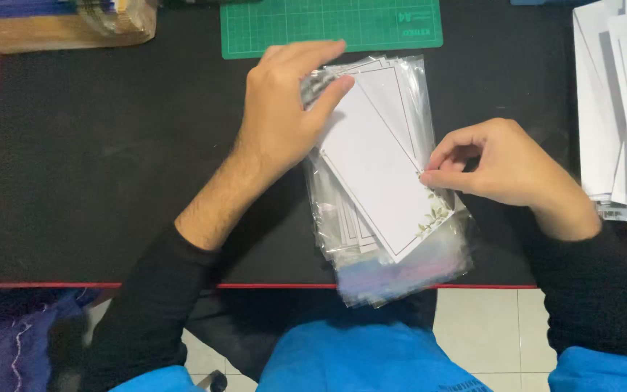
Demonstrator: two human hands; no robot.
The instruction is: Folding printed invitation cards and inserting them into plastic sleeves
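Note:
A pile of clear plastic sleeves point(400, 272) with white bordered cards lies on the black desk mat point(96, 160). On top sits a tilted white card point(379, 170) with a thin dark border and a small leaf print at its lower right corner. My left hand point(284, 109) presses on the upper left end of the card and pile, thumb on the card. My right hand point(498, 163) pinches the card's right edge between thumb and forefinger.
A green cutting mat point(328, 25) lies at the far edge of the desk. A stack of white envelopes or papers point(622, 109) fills the right side. A cardboard box point(59, 25) sits at the top left. The desk's front edge has a red trim.

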